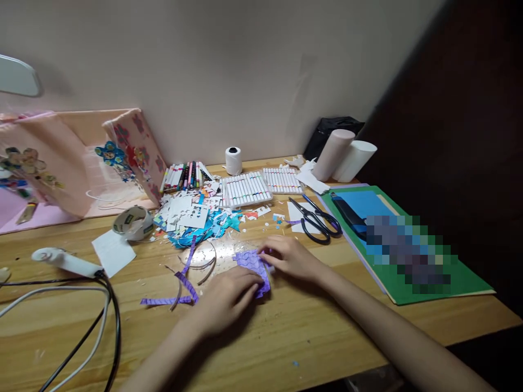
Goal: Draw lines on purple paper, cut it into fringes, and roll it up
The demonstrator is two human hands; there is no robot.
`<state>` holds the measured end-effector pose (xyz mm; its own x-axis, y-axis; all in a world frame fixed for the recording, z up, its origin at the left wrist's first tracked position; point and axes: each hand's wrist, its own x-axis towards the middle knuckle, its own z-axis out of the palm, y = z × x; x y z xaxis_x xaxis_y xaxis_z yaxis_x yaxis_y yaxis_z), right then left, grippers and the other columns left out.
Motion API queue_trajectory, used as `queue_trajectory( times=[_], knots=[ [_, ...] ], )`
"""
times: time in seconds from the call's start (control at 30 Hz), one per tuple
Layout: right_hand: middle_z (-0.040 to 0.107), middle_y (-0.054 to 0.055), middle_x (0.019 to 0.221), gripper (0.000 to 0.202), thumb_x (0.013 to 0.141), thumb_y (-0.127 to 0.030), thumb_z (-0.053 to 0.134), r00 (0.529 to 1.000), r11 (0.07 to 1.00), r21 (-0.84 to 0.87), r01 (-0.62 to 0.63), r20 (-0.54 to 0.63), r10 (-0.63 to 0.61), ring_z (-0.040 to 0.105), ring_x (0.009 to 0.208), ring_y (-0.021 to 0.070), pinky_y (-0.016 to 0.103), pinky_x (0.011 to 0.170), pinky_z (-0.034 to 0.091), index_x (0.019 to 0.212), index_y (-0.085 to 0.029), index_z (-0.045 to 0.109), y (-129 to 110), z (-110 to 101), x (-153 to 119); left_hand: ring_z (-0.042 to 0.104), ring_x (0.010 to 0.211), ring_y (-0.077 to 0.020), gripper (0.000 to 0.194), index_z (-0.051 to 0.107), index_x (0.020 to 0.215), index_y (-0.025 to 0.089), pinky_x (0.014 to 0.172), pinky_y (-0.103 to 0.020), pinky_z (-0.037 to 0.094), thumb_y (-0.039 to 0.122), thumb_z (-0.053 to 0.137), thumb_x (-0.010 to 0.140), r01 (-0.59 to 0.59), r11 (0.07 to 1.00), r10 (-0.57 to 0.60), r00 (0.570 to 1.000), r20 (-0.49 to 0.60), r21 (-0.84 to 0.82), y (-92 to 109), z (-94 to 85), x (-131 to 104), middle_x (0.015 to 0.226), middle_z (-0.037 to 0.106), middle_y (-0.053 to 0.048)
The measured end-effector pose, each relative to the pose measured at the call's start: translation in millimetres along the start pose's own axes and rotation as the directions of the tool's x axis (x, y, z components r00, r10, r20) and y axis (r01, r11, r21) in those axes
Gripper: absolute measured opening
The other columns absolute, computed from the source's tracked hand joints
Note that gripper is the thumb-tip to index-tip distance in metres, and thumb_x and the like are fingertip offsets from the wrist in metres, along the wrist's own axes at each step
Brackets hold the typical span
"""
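A small purple patterned piece (254, 265) lies on the wooden table between my hands. My left hand (229, 296) rests over its lower left part, fingers together and bent onto it. At its upper right edge, my right hand (288, 258) has its fingers curled, with the fingertips close together on the purple piece. Thin purple strips (167, 300) and curled brown strips (208, 264) lie to the left of my left hand. Black-handled scissors (314, 220) lie beyond my right hand.
Paper scraps (188, 212), marker sets (245, 188) and a thread spool (233, 161) stand or lie at the back. On the left are a tape roll (133, 223), a white glue gun (67, 261) and cables. Green sheets (461, 283) lie at right.
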<state>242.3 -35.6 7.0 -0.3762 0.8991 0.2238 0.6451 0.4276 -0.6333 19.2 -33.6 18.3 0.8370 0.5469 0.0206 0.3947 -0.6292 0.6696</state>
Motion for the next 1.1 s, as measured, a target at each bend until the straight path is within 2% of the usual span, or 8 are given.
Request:
queue_trajectory(
  times=[0.1, 0.23, 0.33, 0.47, 0.57, 0.8, 1.1],
  knots=[
    [0.067, 0.004, 0.083, 0.005, 0.086, -0.019, 0.062, 0.999, 0.999, -0.035, -0.023, -0.047, 0.022, 0.06, 0.077, 0.0159, 0.029, 0.069, 0.047, 0.089, -0.019, 0.066, 9, -2, -7, 0.059, 0.102, -0.0216, 0.033, 0.055, 0.124, 0.022, 0.088, -0.041, 0.05, 0.022, 0.038, 0.096, -0.008, 0.997, 0.011, 0.999, -0.042, 0.079, 1, 8.3, -1, 0.115, 0.064, -0.009],
    [0.065, 0.006, 0.09, 0.006, 0.085, -0.021, 0.065, 1.0, 0.999, -0.033, 0.02, 0.009, -0.02, 0.06, 0.087, 0.0175, 0.03, 0.077, 0.049, 0.09, -0.019, 0.067, 16, -3, -11, 0.054, 0.106, -0.0255, 0.046, 0.04, 0.139, 0.02, 0.091, -0.046, 0.049, 0.029, 0.044, 0.093, 0.03, 0.995, -0.026, 0.999, -0.041, 0.093, -1, 15.1, 0, 0.123, 0.055, -0.013],
    [0.064, 0.006, 0.093, 0.007, 0.086, -0.017, 0.062, 0.999, 0.999, -0.023, 0.028, 0.019, -0.027, 0.061, 0.089, 0.0169, 0.03, 0.079, 0.049, 0.09, -0.019, 0.067, 17, 2, -10, 0.051, 0.11, -0.0269, 0.058, 0.028, 0.146, 0.023, 0.095, -0.048, 0.046, 0.038, 0.046, 0.093, 0.04, 0.996, -0.04, 0.999, -0.006, 0.084, -3, 18.6, 1, 0.127, 0.049, -0.014],
    [0.064, 0.006, 0.092, 0.011, 0.087, -0.012, 0.058, 0.999, 0.999, -0.021, 0.038, -0.016, -0.039, 0.061, 0.087, 0.0161, 0.03, 0.079, 0.05, 0.089, -0.018, 0.067, 19, 9, -9, 0.042, 0.122, -0.0302, 0.057, 0.036, 0.144, 0.028, 0.102, -0.051, 0.039, 0.048, 0.046, 0.091, 0.012, 0.989, -0.02, 0.999, 0.049, 0.145, -2, 22.6, -1, 0.138, 0.04, -0.013],
    [0.065, 0.006, 0.089, 0.008, 0.087, -0.016, 0.061, 0.996, 0.997, -0.067, 0.047, -0.075, -0.052, 0.06, 0.089, 0.0181, 0.033, 0.079, 0.049, 0.089, -0.019, 0.068, 22, 12, -7, 0.039, 0.125, -0.0305, 0.059, 0.036, 0.144, 0.028, 0.104, -0.051, 0.036, 0.051, 0.046, 0.09, -0.015, 0.983, 0.003, 0.998, 0.064, 0.181, 0, 23.5, -1, 0.144, 0.038, -0.01],
    [0.067, 0.006, 0.084, 0.008, 0.086, -0.022, 0.064, 0.983, 0.976, -0.193, 0.1, -0.135, -0.128, 0.058, 0.087, 0.0205, 0.035, 0.077, 0.049, 0.085, -0.019, 0.071, 21, 20, 0, 0.039, 0.126, -0.0322, 0.063, 0.032, 0.146, 0.022, 0.105, -0.05, 0.034, 0.053, 0.041, 0.092, -0.053, 0.97, 0.022, 0.991, 0.129, 0.237, 2, 22.4, 0, 0.146, 0.042, -0.009],
    [0.066, 0.008, 0.084, 0.012, 0.088, -0.02, 0.058, 0.981, 0.955, -0.282, 0.093, -0.136, -0.136, 0.059, 0.084, 0.0209, 0.034, 0.073, 0.05, 0.082, -0.016, 0.067, 16, 26, -3, 0.04, 0.125, -0.034, 0.066, 0.035, 0.145, 0.02, 0.105, -0.049, 0.034, 0.056, 0.043, 0.09, -0.058, 0.968, 0.03, 0.993, 0.117, 0.243, 4, 21.6, -1, 0.142, 0.045, -0.01]
  ],
)
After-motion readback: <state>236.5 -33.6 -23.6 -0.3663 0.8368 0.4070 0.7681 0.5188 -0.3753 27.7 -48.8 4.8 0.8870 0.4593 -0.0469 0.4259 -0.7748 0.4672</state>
